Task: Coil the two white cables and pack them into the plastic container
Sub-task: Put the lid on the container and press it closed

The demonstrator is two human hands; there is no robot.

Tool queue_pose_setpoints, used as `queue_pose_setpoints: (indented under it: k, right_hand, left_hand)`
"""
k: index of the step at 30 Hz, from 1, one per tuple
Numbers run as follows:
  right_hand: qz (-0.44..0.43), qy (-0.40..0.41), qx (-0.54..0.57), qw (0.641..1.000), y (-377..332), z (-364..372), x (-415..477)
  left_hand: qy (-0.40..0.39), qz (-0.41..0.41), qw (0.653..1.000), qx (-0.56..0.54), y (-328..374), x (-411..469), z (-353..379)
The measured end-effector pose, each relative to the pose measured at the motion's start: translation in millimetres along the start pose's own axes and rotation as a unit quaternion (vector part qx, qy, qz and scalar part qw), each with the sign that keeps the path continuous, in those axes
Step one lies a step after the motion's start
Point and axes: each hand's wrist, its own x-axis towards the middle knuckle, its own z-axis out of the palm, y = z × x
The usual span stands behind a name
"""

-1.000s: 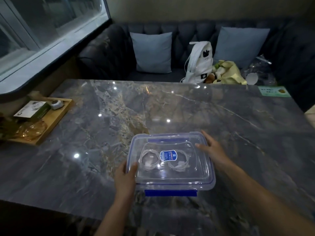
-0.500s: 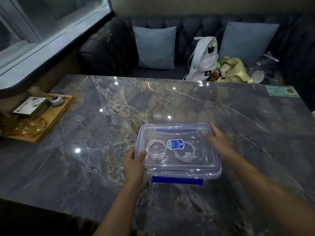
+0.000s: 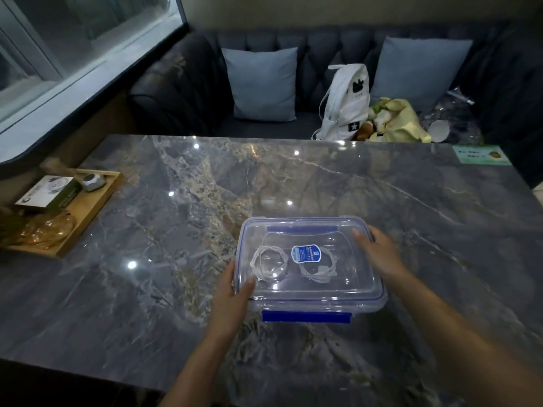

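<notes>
The plastic container point(image 3: 308, 301) is sitting on the table point(image 3: 164, 259), near the front edge and slightly right of the middle. Its clear lid point(image 3: 332, 283) is lying on top. The long axis is running left to right across the view, turned a little so that the right end is sitting nearer the person. One blue latch point(image 3: 305, 316) is facing the person on the near long side, and another blue latch point(image 3: 302, 229) is showing along the far long side.

Through the lid, the two white cables are showing as coils lying flat and side by side along that axis. The left cable point(image 3: 269, 262) is lying just beside the right cable point(image 3: 318, 268), and a blue label point(image 3: 305, 254) on the lid is partly covering the right one.

The container is lying between the hands. The left hand point(image 3: 232, 292) is gripping the near left corner, with its thumb pressing on the lid and its fingers going round the side wall. The right hand point(image 3: 379, 254) is resting on the far right part of the lid with its thumb laid on top. Its fingers are reaching over the right rim, and whether they are curling round it cannot be told.

A wooden tray point(image 3: 88, 207) is sitting at the table's left edge, well apart from the container.
</notes>
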Motion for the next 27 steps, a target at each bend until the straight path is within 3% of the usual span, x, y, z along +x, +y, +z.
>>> queue_pose_setpoints:
  k: [5,11,16,21,27]
  right_hand:
    - [-0.009,0.005,-0.016,1.000,-2,3,-1]
    - [-0.012,0.014,-0.013,1.000,3,4,-2]
    - [-0.019,0.013,-0.081,0.996,0,1,-4]
    - [-0.049,0.038,-0.179,0.982,5,1,-6]
    - [0.001,0.014,-0.087,0.996,4,-3,2]
  left_hand:
    - [0.041,-0.040,0.998,-0.032,6,16,-3]
    - [0.012,-0.060,0.998,0.034,9,25,-3]
    - [-0.004,-0.104,0.995,-0.004,10,27,-8]
    - [-0.044,-0.080,0.996,0.025,6,27,-15]
    - [-0.026,-0.109,0.993,0.042,7,38,-15]
